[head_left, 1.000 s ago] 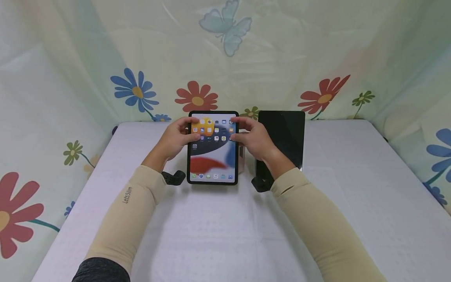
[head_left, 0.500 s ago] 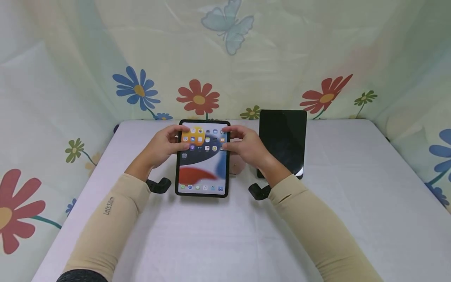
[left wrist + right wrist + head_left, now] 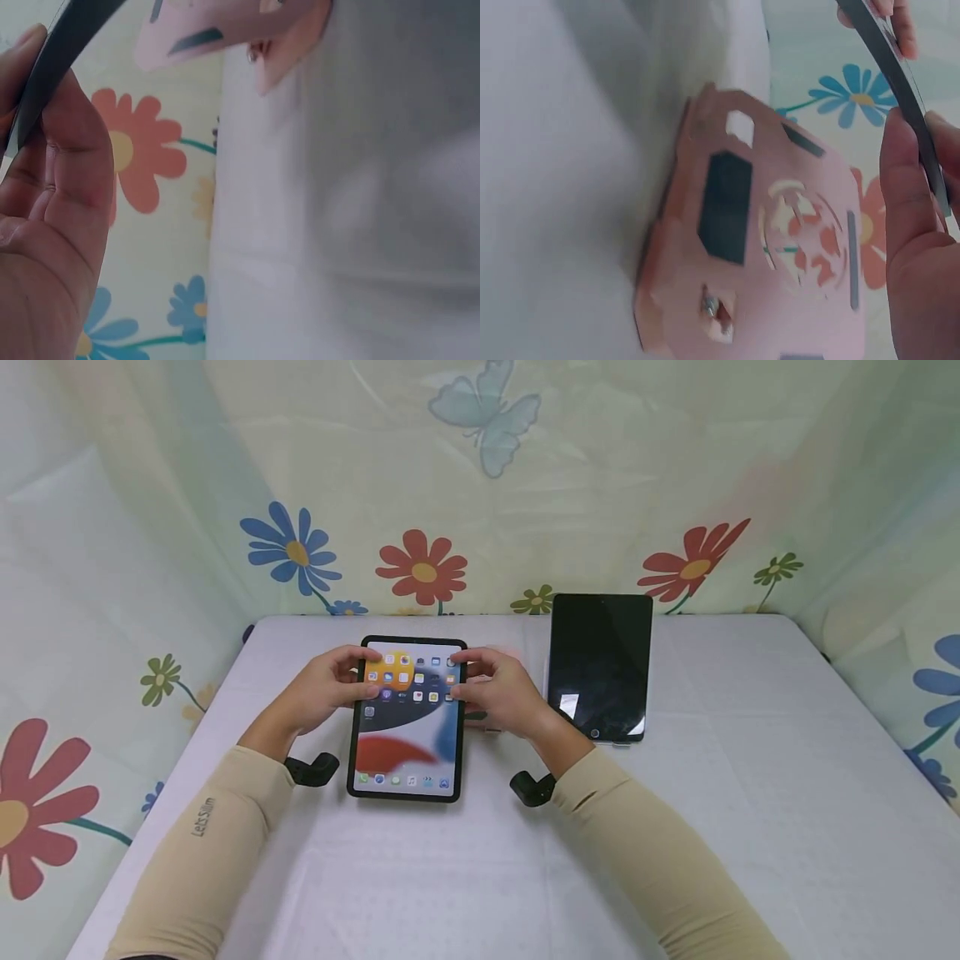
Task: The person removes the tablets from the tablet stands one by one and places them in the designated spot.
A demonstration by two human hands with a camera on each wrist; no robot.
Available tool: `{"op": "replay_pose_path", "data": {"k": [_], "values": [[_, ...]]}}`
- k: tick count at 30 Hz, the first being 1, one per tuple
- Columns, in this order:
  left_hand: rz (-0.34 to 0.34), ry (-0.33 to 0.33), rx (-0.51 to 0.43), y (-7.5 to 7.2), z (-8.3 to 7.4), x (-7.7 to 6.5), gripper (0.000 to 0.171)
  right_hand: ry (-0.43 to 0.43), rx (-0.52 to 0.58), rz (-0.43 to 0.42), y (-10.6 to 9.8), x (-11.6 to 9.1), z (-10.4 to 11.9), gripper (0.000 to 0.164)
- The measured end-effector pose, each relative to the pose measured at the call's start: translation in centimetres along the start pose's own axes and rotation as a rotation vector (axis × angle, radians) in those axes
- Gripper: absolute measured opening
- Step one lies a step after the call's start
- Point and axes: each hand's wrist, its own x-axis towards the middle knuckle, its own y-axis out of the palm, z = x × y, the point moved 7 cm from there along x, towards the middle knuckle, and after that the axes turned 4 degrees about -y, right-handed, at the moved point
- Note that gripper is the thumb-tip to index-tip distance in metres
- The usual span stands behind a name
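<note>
Tablet with a thin black frame and a lit, colourful home screen [image 3: 408,735] has shifted leftward and toward the person over the last second, away from the pink, plate-shaped stand with cut-outs [image 3: 750,281]. A second ago it covered most of that stand in the head view; now more of it shows, partly behind the right hand [image 3: 502,689]. The wrist views show a gap between the two, so I judge that the tablet is borne by the hands alone and is being carried clear of the stand.

The left hand [image 3: 326,685] pinches the tablet's left edge near the top, and the right hand pinches the right edge at about the same height. Whether its lower edge touches the white cloth-covered table [image 3: 450,877] I cannot tell.

Right of the stand, a second tablet with a dark screen and a round button [image 3: 600,668] is where it was, untouched.

No container shows; the stand is an open plate with dark pads [image 3: 726,208].
</note>
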Motion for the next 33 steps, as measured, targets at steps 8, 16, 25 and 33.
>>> {"op": "replay_pose_path", "data": {"k": [8,16,25,33], "values": [[-0.007,-0.03,0.024,-1.4,1.5,-0.1,0.051,0.057,0.012,-0.031,1.8,0.5,-0.4,0.042],[-0.018,-0.053,0.032,-2.8,3.4,-0.3,0.052,0.099,0.052,-0.024,3.9,1.5,-1.2,0.04],[-0.017,-0.06,0.024,-3.5,4.3,-0.5,0.052,0.101,-0.004,-0.028,5.3,2.3,-1.6,0.039],[-0.018,-0.083,0.03,-4.1,4.9,-0.3,0.052,0.109,-0.056,-0.024,5.8,2.8,-1.8,0.039]]}}
